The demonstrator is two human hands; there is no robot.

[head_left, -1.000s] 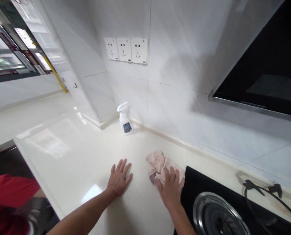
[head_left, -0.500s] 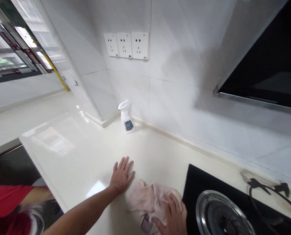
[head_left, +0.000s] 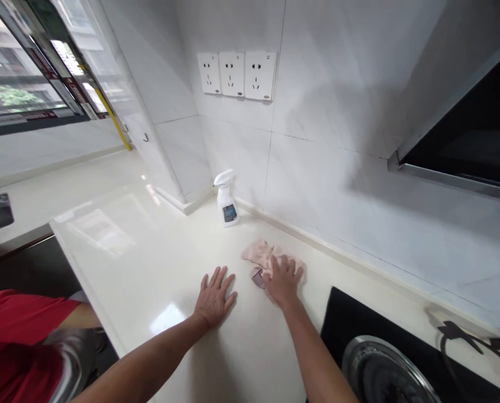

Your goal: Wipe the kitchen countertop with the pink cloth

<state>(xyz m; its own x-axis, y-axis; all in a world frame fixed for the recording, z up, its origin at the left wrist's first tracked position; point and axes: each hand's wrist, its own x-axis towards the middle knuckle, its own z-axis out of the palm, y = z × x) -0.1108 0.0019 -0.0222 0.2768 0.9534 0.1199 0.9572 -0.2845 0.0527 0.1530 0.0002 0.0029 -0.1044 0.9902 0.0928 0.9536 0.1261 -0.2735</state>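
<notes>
A pale pink cloth (head_left: 258, 253) lies crumpled on the white countertop (head_left: 182, 246), with a small dark-edged patch at its near left side. My right hand (head_left: 282, 280) grips it from above, its fingers bent over the fabric and pressing it down. To the left, my left hand (head_left: 215, 296) rests flat on the counter, fingers spread, holding nothing. Beyond both hands, a white spray bottle (head_left: 226, 198) stands upright in the corner by the wall; neither hand touches it.
A black cooktop (head_left: 342, 313) with a round metal burner (head_left: 388, 369) is at lower right, a dark cable (head_left: 459, 333) behind it. The dark range hood (head_left: 472, 134) overhangs at right. Wall sockets (head_left: 237, 75) are above the bottle. Another person's red sleeve (head_left: 23, 319) shows at lower left.
My right hand has pushed the cloth away from me, from beside the cooktop toward the wall. My left hand stays flat on the counter. The view has shifted slightly left.
</notes>
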